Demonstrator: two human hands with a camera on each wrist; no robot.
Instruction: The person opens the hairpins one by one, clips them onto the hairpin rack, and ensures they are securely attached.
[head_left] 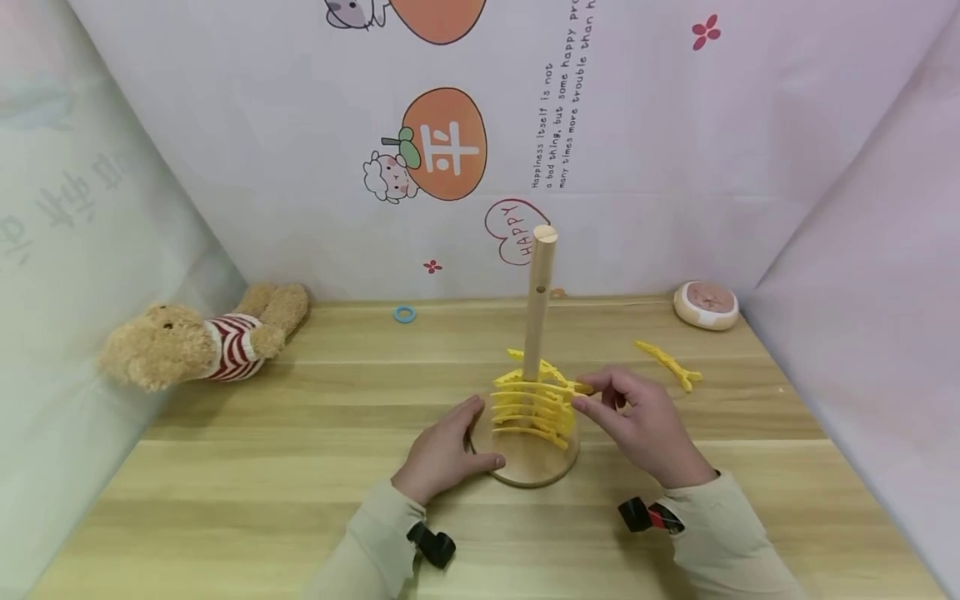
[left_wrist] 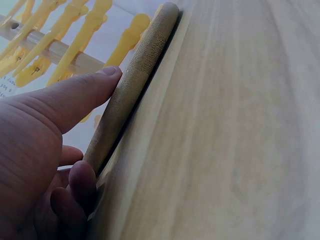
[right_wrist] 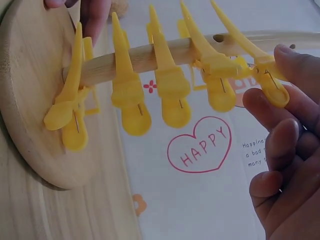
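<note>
A wooden stand has a round base (head_left: 525,475) and an upright pole (head_left: 536,325). Several yellow plastic clips (right_wrist: 172,100) with small springs are clamped along the lower pole, one above another. My left hand (head_left: 444,454) holds the base at its left edge; the left wrist view shows the thumb on the rim and the other fingers curled beside it. Between thumb and fingers my right hand (head_left: 637,421) pinches the handle end of the topmost clip (right_wrist: 272,87), whose prongs reach the pole. Another yellow clip (head_left: 667,364) lies on the table to the right.
On the wooden table (head_left: 247,483), a teddy bear (head_left: 202,342) in a striped top lies at the left. A small blue ring (head_left: 405,314) is near the back edge, and a round pink-and-white object (head_left: 707,305) sits in the back right corner. Printed sheets (head_left: 630,167) enclose the table.
</note>
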